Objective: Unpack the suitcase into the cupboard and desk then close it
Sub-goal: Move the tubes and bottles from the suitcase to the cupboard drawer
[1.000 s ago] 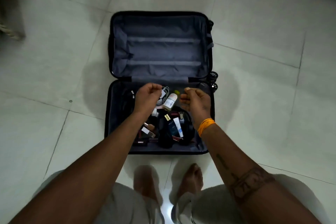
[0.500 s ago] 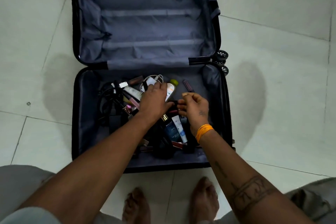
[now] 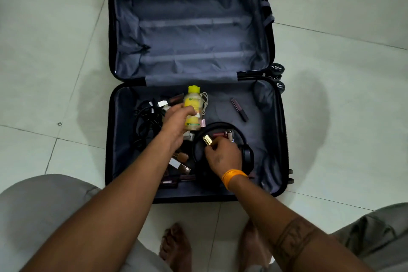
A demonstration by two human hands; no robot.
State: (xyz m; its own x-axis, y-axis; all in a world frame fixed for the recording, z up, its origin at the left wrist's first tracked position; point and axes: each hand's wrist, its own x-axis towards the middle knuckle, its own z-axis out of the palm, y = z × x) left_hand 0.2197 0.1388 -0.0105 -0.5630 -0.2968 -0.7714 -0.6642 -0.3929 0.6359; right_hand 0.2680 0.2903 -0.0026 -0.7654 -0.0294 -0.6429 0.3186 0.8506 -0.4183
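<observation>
Pale glossy floor tiles [image 3: 55, 55], thin grey grout lines, dim light, soft shadows, perhaps slightly greenish

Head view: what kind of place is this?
Probably a room in a home or a hotel, though no furniture shows. The open suitcase lies on a pale tiled floor, the person is barefoot, and the left hand holds a yellow-capped bottle while the right hand pinches a gold tube.
</observation>
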